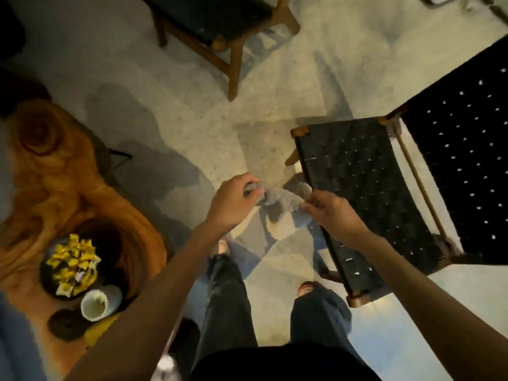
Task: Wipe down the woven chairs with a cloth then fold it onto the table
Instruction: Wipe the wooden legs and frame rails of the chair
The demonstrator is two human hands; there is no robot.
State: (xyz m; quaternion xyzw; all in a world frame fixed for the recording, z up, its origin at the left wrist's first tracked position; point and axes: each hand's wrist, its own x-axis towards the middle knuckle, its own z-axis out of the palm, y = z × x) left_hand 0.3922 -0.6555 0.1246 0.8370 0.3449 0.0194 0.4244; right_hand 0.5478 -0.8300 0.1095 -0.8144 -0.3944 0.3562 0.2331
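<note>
Over pale floor [192,119], left hand [233,200] and right hand [331,214] hold cloth [279,199] stretched crosswise.

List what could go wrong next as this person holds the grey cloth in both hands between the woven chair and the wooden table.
1. The cloth hangs in the air, gripped by the left hand and pinched by the right hand; a loose pinch could drop it.
2. Laying it on the table might knock the cup or the bowl of sweets near the edge.

Single head-worn wide-angle cam, aimed steeply down from standing height. Floor [192,111] fills the centre, tabletop [55,171] lower left.
</note>
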